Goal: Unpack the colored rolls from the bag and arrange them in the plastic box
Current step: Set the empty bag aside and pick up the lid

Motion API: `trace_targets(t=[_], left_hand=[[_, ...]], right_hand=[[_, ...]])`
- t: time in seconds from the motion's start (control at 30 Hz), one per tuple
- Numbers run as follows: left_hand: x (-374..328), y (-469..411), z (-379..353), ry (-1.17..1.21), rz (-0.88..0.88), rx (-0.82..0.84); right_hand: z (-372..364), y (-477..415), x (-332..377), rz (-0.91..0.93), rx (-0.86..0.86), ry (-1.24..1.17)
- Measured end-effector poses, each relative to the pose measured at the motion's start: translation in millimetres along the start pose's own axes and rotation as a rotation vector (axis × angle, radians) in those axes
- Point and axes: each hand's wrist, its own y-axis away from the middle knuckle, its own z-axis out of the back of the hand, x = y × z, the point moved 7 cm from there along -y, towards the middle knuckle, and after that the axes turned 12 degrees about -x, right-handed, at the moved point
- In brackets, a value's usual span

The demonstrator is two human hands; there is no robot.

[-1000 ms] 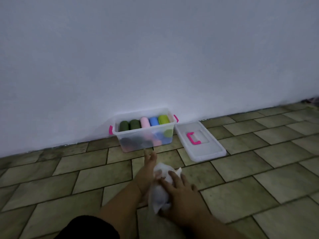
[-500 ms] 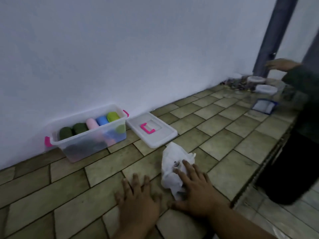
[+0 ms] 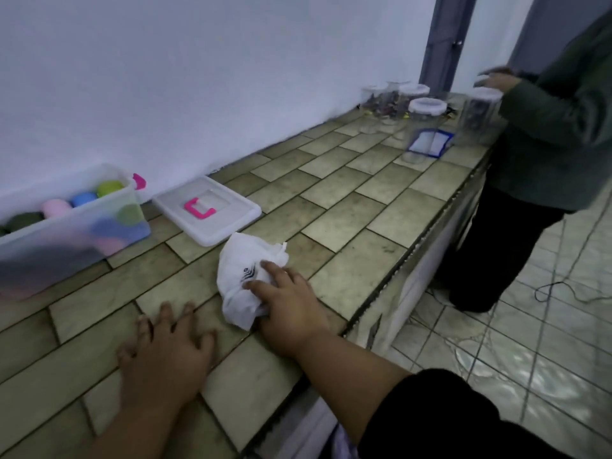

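A crumpled white plastic bag (image 3: pixel 243 260) lies flat on the tiled counter (image 3: pixel 347 210). My right hand (image 3: pixel 288 309) rests on the bag's near edge with fingers spread over it. My left hand (image 3: pixel 165 352) lies flat on the tiles to the left of the bag, touching nothing else. At the far left stands the clear plastic box (image 3: pixel 66 240) with pink latches. Colored rolls fill it: a green roll (image 3: pixel 109 188), a blue roll (image 3: pixel 82 199), a pink roll (image 3: pixel 56 207) and a dark green roll (image 3: pixel 25 220) on top, more below.
The box's white lid (image 3: pixel 228 223) with a pink handle lies between box and bag. Several clear jars (image 3: pixel 425 120) stand at the counter's far end. A person in a green top (image 3: pixel 556 134) stands by the right edge, beyond which is tiled floor.
The view has swung right, so the box now sits at the left edge. My left hand left the bag and settled flat on the tiles. My right hand stays on the bag.
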Motion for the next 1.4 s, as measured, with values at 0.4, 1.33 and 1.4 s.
trace_targets(t=[0.4, 1.33, 1.4], left_hand=[[-303.5, 160.6, -36.2, 0.112, -1.152, -0.221], [-308.7, 117.1, -257.2, -1.070, -1.360, -0.130], [-306.7, 117.0, -256.4, -1.046, -1.326, -0.087]], right_hand=[[143.5, 113.9, -251.9, -0.520, -0.667, -0.021], [-184.6, 343.2, -348.8, -0.916, 0.618, 0.161], [-176.4, 340.2, -347.2, -0.928, 0.607, 0.164]])
